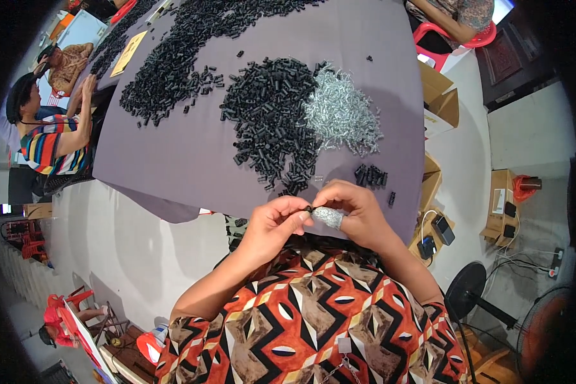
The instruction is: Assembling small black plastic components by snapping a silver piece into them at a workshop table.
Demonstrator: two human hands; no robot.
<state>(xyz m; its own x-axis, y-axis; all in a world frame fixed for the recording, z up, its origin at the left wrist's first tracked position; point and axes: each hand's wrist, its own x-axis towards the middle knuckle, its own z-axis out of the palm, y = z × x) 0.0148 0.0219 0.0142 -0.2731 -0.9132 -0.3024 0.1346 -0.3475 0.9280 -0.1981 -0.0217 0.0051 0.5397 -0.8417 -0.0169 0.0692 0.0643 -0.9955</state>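
Observation:
Close to my body, both hands meet at the table's near edge. My left hand point(278, 223) pinches a small black plastic piece point(309, 208) between thumb and fingertips. The fingertips of my right hand point(353, 206) close on the other side of it; a silvery wrap point(328, 217) covers one of its digits. Just beyond lies a heap of short black cylindrical pieces point(269, 115). Touching its right side is a pile of small silvery metal parts, perhaps springs point(342, 115). A small cluster of black pieces point(370, 175) sits to the right of my hands.
The table point(192, 163) has a grey-purple cover. More black pieces point(166, 77) spread across its far left, near a yellow card point(128, 54). A person in a striped shirt point(57, 141) works at the left. Cardboard boxes point(438, 96) and a black fan point(465, 288) stand at the right.

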